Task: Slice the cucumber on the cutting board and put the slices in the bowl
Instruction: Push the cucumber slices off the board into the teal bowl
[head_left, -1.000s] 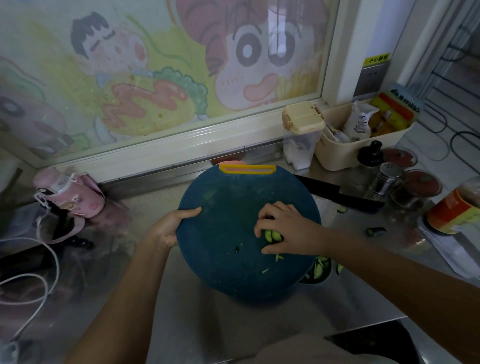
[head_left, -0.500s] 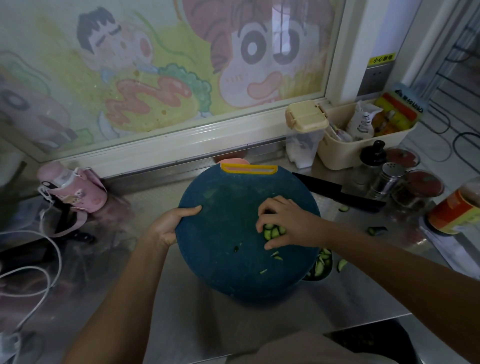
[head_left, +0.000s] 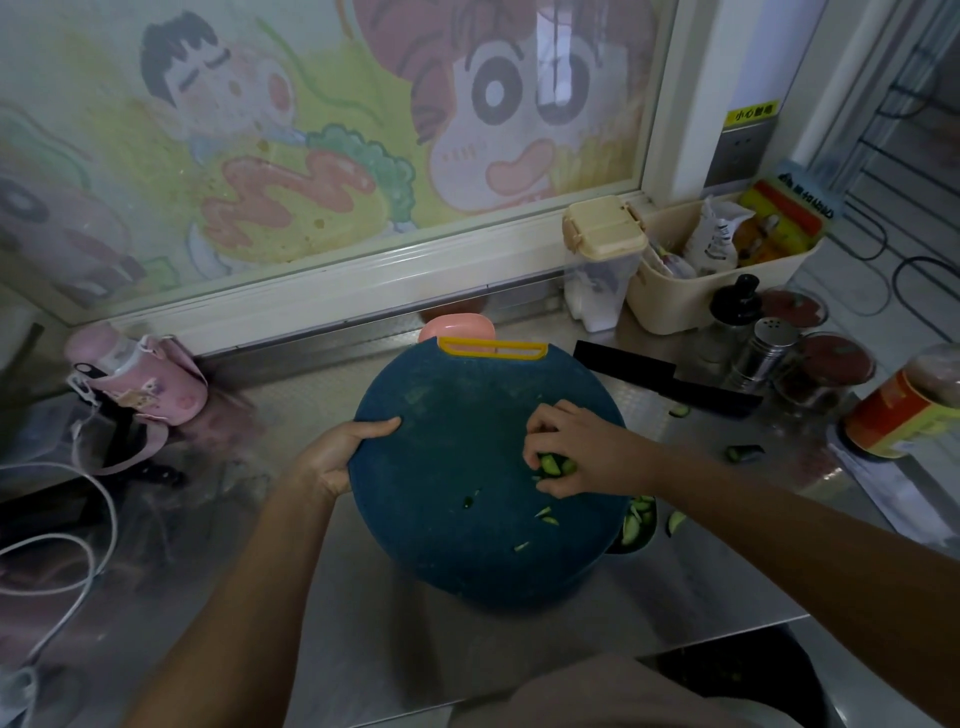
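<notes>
A round dark-blue cutting board (head_left: 457, 467) with a yellow handle is tilted over the steel counter. My left hand (head_left: 337, 452) grips its left rim. My right hand (head_left: 576, 447) rests on the board's right side, fingers curled around several cucumber slices (head_left: 556, 464). A few small cucumber scraps (head_left: 545, 514) lie on the board below that hand. The bowl (head_left: 636, 527) sits mostly hidden under the board's right edge, with cucumber slices showing inside it.
A black knife (head_left: 670, 382) lies on the counter behind the board. Stray cucumber pieces (head_left: 743, 452) sit to the right. Spice jars (head_left: 763, 353), a beige caddy (head_left: 722, 280) and a can (head_left: 904, 410) crowd the right; a pink bottle (head_left: 140, 371) and white cable (head_left: 78, 519) lie left.
My right hand has drawn the cucumber slices slightly toward the board's right edge. The camera view has shifted a little; the left hand keeps its grip on the board.
</notes>
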